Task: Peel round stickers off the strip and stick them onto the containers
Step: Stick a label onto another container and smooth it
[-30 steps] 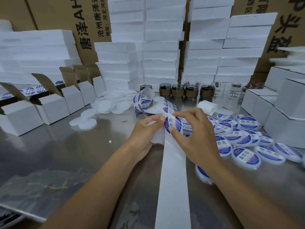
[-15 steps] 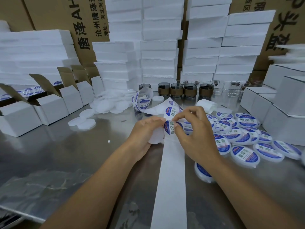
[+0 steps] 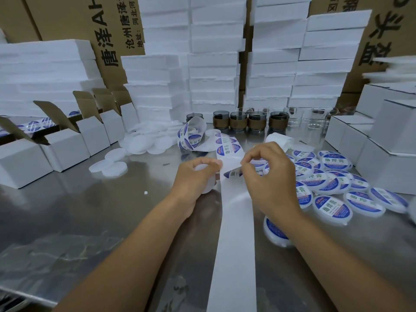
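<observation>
A white backing strip [image 3: 234,233] runs from the table's near edge up to a curled roll of blue-and-white round stickers [image 3: 191,136]. My left hand [image 3: 193,176] grips a plain white round container [image 3: 208,184] together with the strip's edge. My right hand [image 3: 267,176] pinches a round sticker [image 3: 231,173] that is lifted partly off the strip. Several labelled containers [image 3: 331,208] lie in a pile to the right.
Unlabelled white lids [image 3: 112,165] lie at left centre beside open white cartons [image 3: 65,145]. Dark glass jars [image 3: 238,120] and clear ones stand at the back before stacked foam blocks [image 3: 213,64]. Closed white boxes [image 3: 382,154] line the right. The steel table [image 3: 90,210] reflects light.
My right hand has peeled the sticker away from the strip; it lay flat a second ago and now curls up off the backing. The strip slid a little toward me.
</observation>
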Motion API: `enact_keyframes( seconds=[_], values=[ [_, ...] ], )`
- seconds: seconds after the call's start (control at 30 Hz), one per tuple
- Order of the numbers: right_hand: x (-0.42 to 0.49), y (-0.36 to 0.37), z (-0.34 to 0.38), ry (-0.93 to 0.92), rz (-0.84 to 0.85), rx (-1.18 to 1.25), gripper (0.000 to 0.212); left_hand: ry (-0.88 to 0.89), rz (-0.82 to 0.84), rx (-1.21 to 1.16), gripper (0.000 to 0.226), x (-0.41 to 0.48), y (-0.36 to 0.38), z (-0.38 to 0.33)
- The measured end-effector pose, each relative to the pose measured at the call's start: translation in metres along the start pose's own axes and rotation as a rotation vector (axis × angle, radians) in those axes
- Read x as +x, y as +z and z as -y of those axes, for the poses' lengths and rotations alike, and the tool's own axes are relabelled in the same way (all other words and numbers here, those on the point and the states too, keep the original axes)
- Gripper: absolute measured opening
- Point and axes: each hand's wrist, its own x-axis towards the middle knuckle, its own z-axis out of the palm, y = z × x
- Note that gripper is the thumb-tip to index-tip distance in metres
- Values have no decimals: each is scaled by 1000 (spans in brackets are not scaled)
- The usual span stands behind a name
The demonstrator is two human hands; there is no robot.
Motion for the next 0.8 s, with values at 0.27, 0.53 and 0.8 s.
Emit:
enact_keyframes(
  seconds=[0.27,0.53,0.8],
  values=[
    [6,-7,7,135,-156,293,31,25,-154,18,17,5,-2,3],
    [8,-9,17,242,-38,600,24,11,-129,-446,34,8,-7,-13],
    [-5,1,27,308,129,717,14,-118,188,-428,69,-2,3,-13]
  ],
)
